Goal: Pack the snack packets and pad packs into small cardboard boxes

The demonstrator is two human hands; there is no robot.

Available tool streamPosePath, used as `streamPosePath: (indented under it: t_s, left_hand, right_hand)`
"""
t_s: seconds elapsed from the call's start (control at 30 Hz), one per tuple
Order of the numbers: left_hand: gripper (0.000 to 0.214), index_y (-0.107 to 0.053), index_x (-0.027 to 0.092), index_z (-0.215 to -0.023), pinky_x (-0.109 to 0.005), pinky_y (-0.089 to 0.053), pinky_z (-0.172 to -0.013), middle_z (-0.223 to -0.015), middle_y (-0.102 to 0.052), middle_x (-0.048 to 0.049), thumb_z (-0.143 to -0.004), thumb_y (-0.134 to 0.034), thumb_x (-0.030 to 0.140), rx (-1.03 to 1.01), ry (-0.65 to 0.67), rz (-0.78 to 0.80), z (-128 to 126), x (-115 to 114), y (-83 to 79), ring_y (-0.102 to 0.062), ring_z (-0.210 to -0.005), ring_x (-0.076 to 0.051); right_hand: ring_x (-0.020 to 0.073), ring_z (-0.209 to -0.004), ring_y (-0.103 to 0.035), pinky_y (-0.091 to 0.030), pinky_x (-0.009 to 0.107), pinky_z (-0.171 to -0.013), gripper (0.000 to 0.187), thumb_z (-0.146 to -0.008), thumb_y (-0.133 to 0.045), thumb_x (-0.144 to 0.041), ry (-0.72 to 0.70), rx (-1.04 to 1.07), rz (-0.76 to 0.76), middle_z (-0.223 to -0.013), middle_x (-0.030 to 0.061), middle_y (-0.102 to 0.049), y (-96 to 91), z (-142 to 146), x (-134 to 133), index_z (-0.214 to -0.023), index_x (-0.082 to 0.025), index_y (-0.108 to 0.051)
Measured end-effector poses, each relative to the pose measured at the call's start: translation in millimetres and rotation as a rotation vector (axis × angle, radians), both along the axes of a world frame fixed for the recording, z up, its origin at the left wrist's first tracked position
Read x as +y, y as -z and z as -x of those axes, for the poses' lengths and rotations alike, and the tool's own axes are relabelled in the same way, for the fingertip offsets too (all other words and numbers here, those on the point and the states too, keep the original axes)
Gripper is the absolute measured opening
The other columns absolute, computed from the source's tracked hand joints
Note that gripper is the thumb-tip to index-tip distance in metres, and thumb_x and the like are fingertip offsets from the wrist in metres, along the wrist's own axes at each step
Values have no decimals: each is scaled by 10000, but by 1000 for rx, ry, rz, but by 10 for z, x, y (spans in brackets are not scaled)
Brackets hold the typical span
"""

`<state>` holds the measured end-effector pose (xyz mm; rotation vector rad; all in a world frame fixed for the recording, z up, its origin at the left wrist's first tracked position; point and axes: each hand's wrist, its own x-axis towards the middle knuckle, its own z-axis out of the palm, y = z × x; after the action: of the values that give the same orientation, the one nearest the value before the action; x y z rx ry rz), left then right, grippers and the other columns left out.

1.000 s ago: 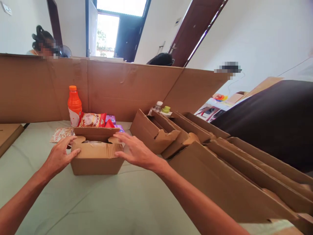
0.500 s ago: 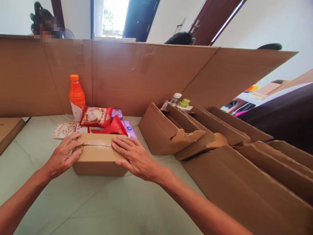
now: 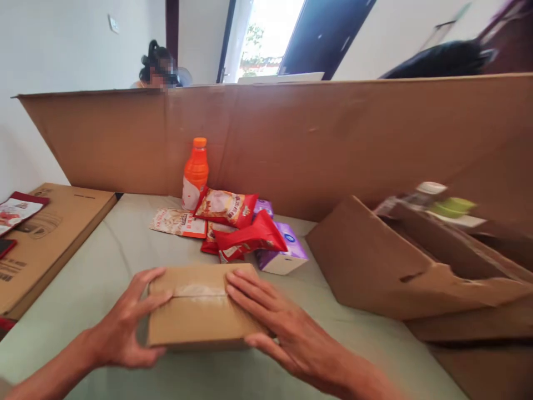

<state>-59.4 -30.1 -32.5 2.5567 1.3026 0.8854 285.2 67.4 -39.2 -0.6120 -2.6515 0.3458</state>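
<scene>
A small closed cardboard box [image 3: 195,311] with tape on its top lies on the pale green table [image 3: 104,255]. My left hand [image 3: 125,328] holds its left side, thumb on the top and fingers curled round the edge. My right hand [image 3: 283,328] lies flat on the right part of the lid, fingers stretched out. Behind the box lie red snack packets [image 3: 245,236], a purple box [image 3: 285,253], a flat printed packet [image 3: 179,222] and an upright orange bottle [image 3: 195,172].
A tall cardboard wall [image 3: 333,139] stands along the table's far edge, with a person [image 3: 160,69] behind it. Flattened cardboard boxes [image 3: 395,266] are stacked at the right, bottles [image 3: 437,200] behind them. Another flat carton [image 3: 45,233] with a packet lies at the left.
The box flaps have been folded shut and both hands now press on the closed top. The view has swung left, and the box sits nearer to me.
</scene>
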Motion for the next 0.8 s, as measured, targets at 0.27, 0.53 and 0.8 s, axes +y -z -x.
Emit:
streamPosePath:
  t_s: [0.27, 0.53, 0.8]
  left_hand:
    - [557, -476, 322, -1403, -638, -492, -1064, -1499, -433, -143, -874, -648, 337, 139, -691, -161, 1035, -834, -30, -523, -1326, -397]
    - [527, -457, 265, -1383, -631, -491, -1019, -1426, -459, -194, -894, -646, 312, 188, -806, -325, 982, -430, 76, -543, -1246, -392]
    - [484, -526, 270, -1335, -561, -424, -1133, -1438, -467, -110, -881, -670, 356, 118, -887, -462, 1685, 244, -218, -508, -1328, -363]
  right_hand:
    - [361, -1531, -281, -362, 572, -1174, 453, -1000, -547, -498, -70, 50, 16, -1633, 131, -381, -269, 2080, 325, -1382, -271, -636]
    - [297, -1425, -451, -400, 498, -1168, 560, -1017, -439, -436, 142, 335, 488, -1558, 160, -429, 186, 2586, 466, -1540, -239, -425]
    - [291, -1525, -282, -456, 464, -1116, 711, -960, -528, -437, 88, 520, 433, -1653, 169, -289, -307, 3298, 1069, -1591, -198, -308]
